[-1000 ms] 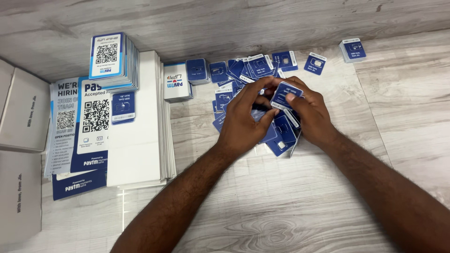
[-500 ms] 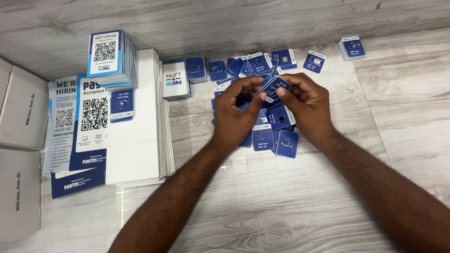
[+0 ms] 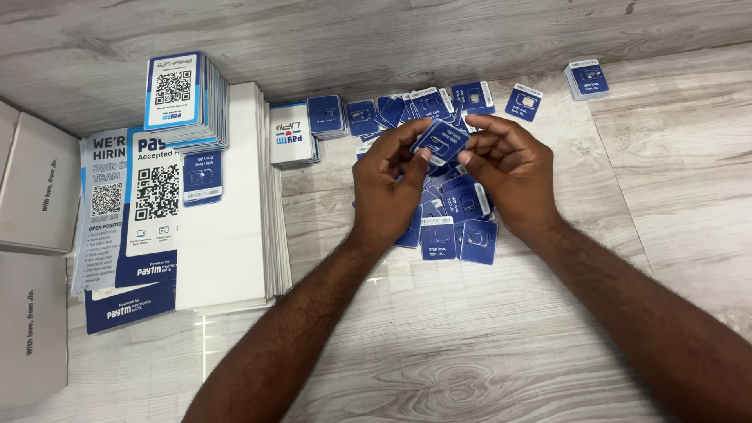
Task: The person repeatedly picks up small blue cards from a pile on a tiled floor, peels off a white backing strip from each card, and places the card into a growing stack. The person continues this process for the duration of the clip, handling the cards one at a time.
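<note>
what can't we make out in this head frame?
- Head view: how many blue cards the left hand and right hand pinch; fingers overlap them.
- Cards in the loose pile under both hands: covered.
- Grey boxes at left: cut by the frame edge.
- Depth of the white stack: only its top and side edge show.

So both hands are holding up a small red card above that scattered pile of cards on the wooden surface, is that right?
Not quite: the card is blue, not red, as the head view shows. The rest holds: the left hand and the right hand pinch it together above the scattered pile of blue cards on the wooden surface.
</note>
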